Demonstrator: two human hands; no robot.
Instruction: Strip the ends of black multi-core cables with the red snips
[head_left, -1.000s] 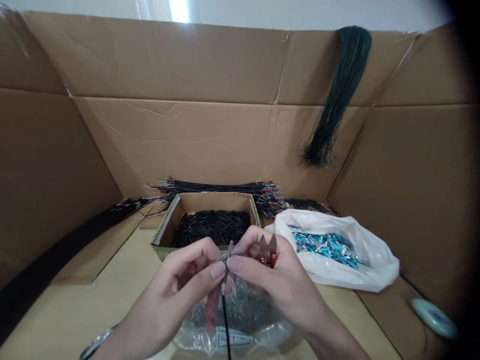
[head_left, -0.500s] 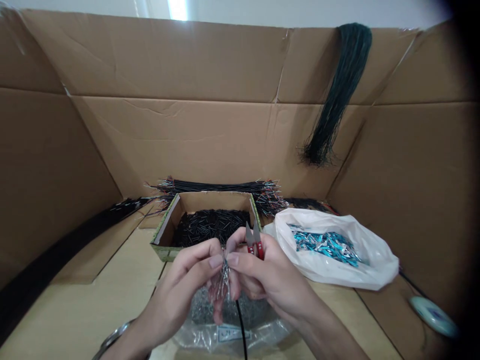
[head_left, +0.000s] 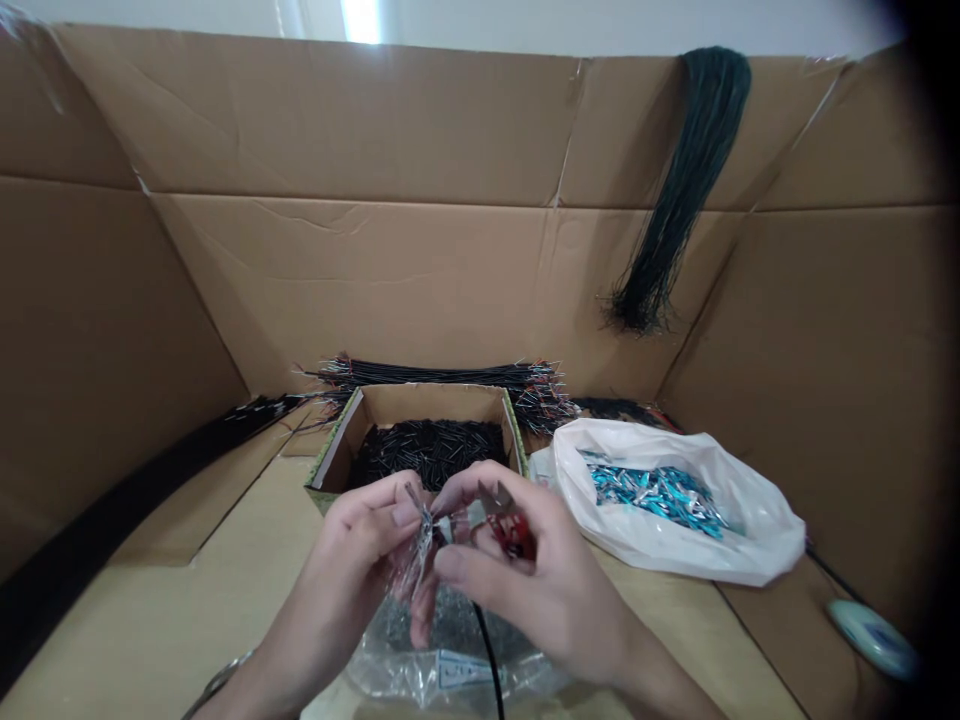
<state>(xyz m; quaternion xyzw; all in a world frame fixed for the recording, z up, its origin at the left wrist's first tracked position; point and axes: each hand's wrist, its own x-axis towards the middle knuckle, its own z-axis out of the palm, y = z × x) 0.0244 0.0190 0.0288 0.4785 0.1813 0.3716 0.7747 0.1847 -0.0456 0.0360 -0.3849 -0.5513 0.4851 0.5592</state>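
My left hand (head_left: 352, 560) pinches the bare metal ends of a thin wire bundle (head_left: 417, 545) between thumb and fingers. My right hand (head_left: 525, 590) is closed round small red-handled snips (head_left: 501, 522), whose blades point left at the wire ends. A black wire (head_left: 487, 655) hangs down from the hands over a clear plastic bag (head_left: 442, 660) of small metal parts lying on the tabletop.
A small cardboard box (head_left: 339, 455) of short black tubes stands just beyond the hands. A white bag (head_left: 750, 530) of blue-and-silver parts lies to the right. Black wire bundles (head_left: 435, 375) lie at the back; a dark bundle (head_left: 686, 190) hangs over the cardboard wall (head_left: 375, 280).
The snips have tipped from pointing up to pointing left toward the wire ends. Both hands have shifted slightly left and the wire ends are now spread.
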